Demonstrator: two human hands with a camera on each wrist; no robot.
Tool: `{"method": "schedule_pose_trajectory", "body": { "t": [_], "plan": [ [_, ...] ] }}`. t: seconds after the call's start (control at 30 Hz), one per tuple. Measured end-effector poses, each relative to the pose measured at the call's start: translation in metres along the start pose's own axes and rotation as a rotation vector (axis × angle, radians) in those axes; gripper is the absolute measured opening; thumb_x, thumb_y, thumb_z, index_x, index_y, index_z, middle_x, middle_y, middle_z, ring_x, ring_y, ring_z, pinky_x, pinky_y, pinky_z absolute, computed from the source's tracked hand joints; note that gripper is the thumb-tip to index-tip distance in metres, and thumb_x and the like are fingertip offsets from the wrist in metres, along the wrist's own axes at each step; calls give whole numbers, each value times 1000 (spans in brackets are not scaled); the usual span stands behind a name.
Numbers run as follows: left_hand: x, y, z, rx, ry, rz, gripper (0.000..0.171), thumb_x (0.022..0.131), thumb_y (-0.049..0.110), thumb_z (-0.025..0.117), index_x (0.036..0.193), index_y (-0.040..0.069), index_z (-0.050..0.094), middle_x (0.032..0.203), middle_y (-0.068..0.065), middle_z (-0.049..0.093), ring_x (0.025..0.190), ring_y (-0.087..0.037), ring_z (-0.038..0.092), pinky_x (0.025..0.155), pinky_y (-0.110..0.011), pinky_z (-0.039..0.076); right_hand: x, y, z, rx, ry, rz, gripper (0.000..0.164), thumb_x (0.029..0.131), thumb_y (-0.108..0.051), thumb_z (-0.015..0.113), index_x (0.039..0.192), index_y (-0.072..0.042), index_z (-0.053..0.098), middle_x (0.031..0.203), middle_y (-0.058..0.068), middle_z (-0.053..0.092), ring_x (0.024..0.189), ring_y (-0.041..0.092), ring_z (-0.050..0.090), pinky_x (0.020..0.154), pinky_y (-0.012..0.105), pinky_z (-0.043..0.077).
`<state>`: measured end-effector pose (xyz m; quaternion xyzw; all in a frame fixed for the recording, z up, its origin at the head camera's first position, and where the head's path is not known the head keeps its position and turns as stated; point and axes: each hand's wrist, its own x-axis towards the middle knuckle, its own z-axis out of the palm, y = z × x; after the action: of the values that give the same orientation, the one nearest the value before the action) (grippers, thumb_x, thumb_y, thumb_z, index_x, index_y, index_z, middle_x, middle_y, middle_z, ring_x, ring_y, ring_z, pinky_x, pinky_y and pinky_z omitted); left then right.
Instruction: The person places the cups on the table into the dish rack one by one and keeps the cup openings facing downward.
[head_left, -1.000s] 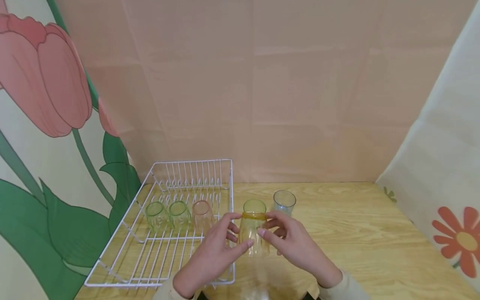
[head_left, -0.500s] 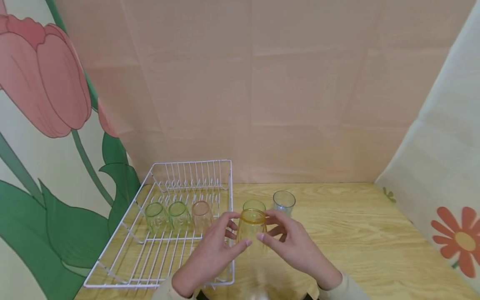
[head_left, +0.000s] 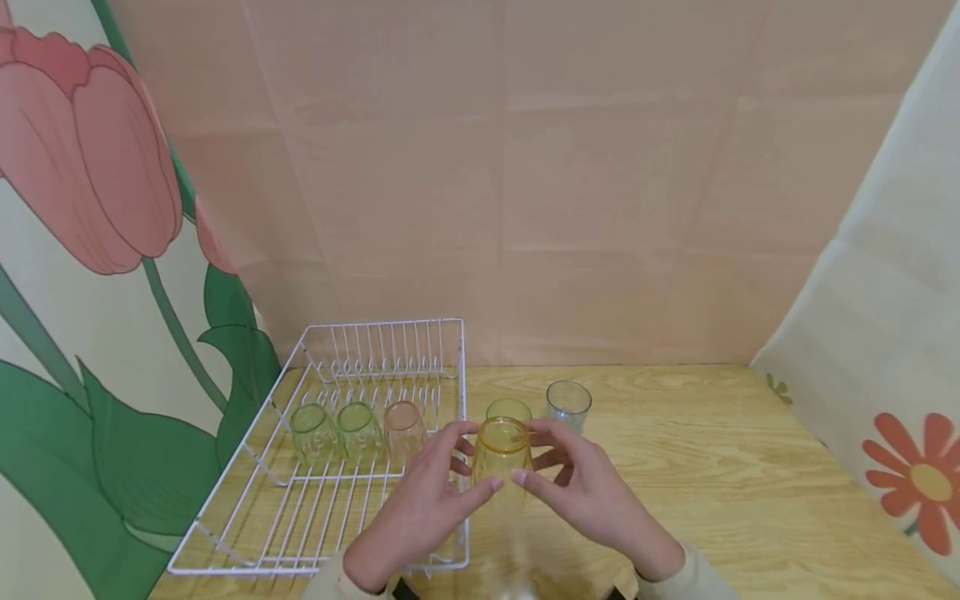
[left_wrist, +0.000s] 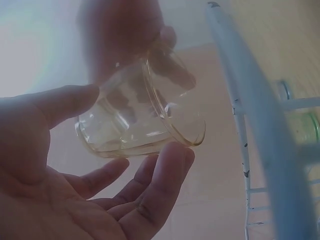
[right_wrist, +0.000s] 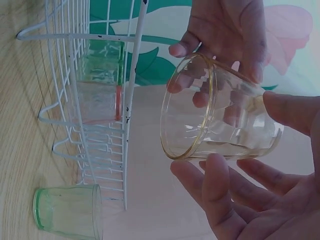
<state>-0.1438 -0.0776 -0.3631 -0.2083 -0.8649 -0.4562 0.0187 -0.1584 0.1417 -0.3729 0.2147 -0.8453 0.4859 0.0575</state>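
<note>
Both hands hold a yellow-tinted drinking glass (head_left: 502,454) between them, in front of the body and beside the rack's right edge. My left hand (head_left: 431,492) grips its left side, thumb nearer me and fingertips by the yellow ring. On the opposite side my right hand (head_left: 585,483) holds it the same way. The left wrist view shows the glass (left_wrist: 135,120) between thumb and fingers, with the other hand blurred behind it. In the right wrist view the wider, yellow-edged end of the glass (right_wrist: 207,115) points away from the thumb. Nothing is visible inside it.
A white wire dish rack (head_left: 300,521) stands at the left, bearing two green glasses (head_left: 358,433) and a pink glass (head_left: 405,429) in a row. Behind the hands are a yellow-green glass (head_left: 508,408) and a bluish clear glass (head_left: 568,404) on the wooden table (head_left: 712,467).
The held glass has tipped, so its yellow ring, seen almost edge-on before, now shows as a rounder ellipse. It has shifted slightly left with the hands. The other glasses have not moved.
</note>
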Motion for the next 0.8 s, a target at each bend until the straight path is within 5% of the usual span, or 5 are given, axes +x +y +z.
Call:
{"method": "schedule_pose_trajectory", "body": {
  "t": [0.8],
  "plan": [
    [2,-2,-3,49,33,82,59,83,34,71,134,29,41,114,8,54,101,-12,52,72,-26,50,1,2,3,-17,9,-82,60,76,-39,76,129,-31,50,118,-5,62,92,15,66,61,26,53]
  ]
}}
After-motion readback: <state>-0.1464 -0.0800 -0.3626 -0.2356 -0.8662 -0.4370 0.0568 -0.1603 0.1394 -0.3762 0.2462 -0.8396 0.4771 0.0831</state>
